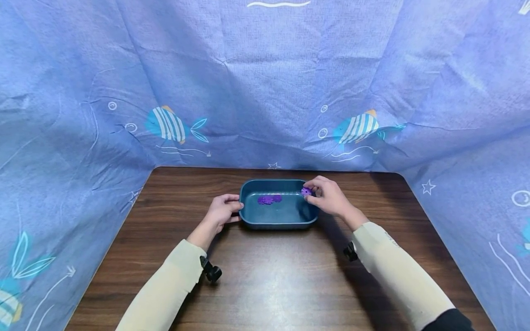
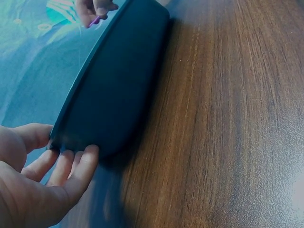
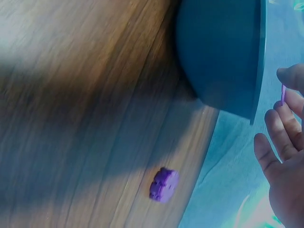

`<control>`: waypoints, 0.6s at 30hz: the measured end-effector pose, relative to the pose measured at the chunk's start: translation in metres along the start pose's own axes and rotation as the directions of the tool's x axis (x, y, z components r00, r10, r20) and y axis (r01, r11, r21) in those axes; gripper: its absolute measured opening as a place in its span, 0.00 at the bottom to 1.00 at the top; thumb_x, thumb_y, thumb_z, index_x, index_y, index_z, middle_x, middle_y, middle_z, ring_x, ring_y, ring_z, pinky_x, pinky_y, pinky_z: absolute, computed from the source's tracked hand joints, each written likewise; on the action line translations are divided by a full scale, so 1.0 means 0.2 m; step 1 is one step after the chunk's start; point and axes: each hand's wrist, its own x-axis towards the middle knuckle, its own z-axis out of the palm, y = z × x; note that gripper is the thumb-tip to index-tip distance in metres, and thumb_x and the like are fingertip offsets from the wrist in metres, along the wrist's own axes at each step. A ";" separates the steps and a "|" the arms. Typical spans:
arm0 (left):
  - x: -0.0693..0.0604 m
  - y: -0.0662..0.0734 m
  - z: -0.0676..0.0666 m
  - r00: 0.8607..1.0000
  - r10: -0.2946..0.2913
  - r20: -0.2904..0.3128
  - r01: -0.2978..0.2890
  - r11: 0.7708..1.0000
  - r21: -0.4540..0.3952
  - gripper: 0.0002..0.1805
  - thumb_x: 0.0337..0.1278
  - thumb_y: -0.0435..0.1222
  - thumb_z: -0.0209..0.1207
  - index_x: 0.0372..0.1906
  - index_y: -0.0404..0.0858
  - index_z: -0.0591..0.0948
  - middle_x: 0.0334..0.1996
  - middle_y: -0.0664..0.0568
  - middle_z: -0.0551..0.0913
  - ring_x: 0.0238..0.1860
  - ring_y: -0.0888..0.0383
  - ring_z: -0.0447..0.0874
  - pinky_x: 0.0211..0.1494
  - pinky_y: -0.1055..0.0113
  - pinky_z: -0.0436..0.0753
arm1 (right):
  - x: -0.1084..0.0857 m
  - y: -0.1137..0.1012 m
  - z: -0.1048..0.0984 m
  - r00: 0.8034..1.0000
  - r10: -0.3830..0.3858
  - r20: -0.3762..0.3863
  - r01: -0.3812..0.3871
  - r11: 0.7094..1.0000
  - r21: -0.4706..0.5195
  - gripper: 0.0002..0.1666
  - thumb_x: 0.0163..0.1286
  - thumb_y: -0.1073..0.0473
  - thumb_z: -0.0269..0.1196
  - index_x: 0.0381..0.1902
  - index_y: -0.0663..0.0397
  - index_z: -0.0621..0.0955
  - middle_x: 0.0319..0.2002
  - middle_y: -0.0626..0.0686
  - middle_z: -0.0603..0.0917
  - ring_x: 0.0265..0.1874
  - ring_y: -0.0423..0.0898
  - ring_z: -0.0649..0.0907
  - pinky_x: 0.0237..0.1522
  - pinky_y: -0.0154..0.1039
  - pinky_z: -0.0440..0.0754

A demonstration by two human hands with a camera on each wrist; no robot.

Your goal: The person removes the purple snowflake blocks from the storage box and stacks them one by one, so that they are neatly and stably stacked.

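Note:
A dark teal rectangular bin [image 1: 278,225] sits on the table, with several purple notched discs [image 1: 267,200] lying flat inside it, left of its middle. At the bin's left end my left hand [image 1: 221,211] grips the rim, thumb on top and fingers against the outer wall, as the left wrist view also shows. My right hand [image 1: 330,197] pinches one purple notched disc [image 1: 306,191] between thumb and fingers over the bin's right end. Beside the bin in the right wrist view, a small stack of purple discs [image 3: 164,185] lies on the table; my right hand hides it in the head view.
The dark wood-grain table [image 1: 265,276] extends around the bin. A blue fish-print cloth [image 1: 265,92] hangs behind the table and at both sides. Each wrist carries a small black camera mount [image 1: 212,272] near the sleeve cuff.

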 end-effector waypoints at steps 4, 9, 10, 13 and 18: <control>0.00 0.00 0.00 1.000 -0.001 0.002 0.001 1.000 -0.003 0.24 0.69 0.30 0.62 0.67 0.32 0.75 0.57 0.37 0.81 0.47 0.50 0.87 0.53 0.52 0.89 | -0.03 0.02 -0.02 1.000 0.022 -0.015 -0.022 1.000 -0.006 0.18 0.61 0.60 0.73 0.49 0.56 0.87 0.38 0.50 0.84 0.38 0.50 0.83 0.34 0.39 0.80; 0.01 -0.01 -0.01 1.000 0.002 -0.003 -0.002 1.000 -0.009 0.24 0.69 0.30 0.62 0.67 0.32 0.75 0.55 0.39 0.82 0.50 0.48 0.87 0.52 0.53 0.90 | -0.07 0.06 -0.04 0.997 0.062 -0.041 -0.062 0.998 -0.016 0.16 0.61 0.60 0.73 0.48 0.55 0.88 0.38 0.50 0.85 0.38 0.50 0.83 0.32 0.37 0.80; 0.00 -0.01 -0.01 1.000 0.004 -0.003 -0.004 1.000 -0.009 0.24 0.69 0.30 0.62 0.67 0.31 0.75 0.55 0.39 0.82 0.51 0.47 0.87 0.51 0.54 0.90 | -0.08 0.07 -0.05 0.997 0.066 -0.045 -0.067 0.998 -0.018 0.16 0.61 0.60 0.73 0.48 0.55 0.88 0.38 0.50 0.85 0.38 0.50 0.83 0.32 0.37 0.80; 0.00 -0.01 0.00 1.000 0.006 -0.001 -0.006 1.000 -0.007 0.24 0.69 0.30 0.62 0.67 0.30 0.75 0.54 0.40 0.82 0.52 0.44 0.87 0.49 0.56 0.91 | -0.10 0.09 -0.06 0.995 0.085 -0.051 -0.086 0.996 -0.024 0.16 0.60 0.61 0.73 0.48 0.56 0.88 0.38 0.52 0.85 0.38 0.50 0.83 0.33 0.37 0.81; 0.00 -0.01 0.00 1.000 0.014 0.006 -0.014 1.000 -0.010 0.24 0.70 0.30 0.61 0.67 0.30 0.75 0.56 0.36 0.82 0.51 0.45 0.87 0.50 0.55 0.90 | -0.14 0.14 -0.08 0.992 0.112 -0.058 -0.115 0.993 -0.042 0.16 0.60 0.63 0.72 0.48 0.57 0.87 0.39 0.54 0.85 0.38 0.49 0.83 0.36 0.41 0.82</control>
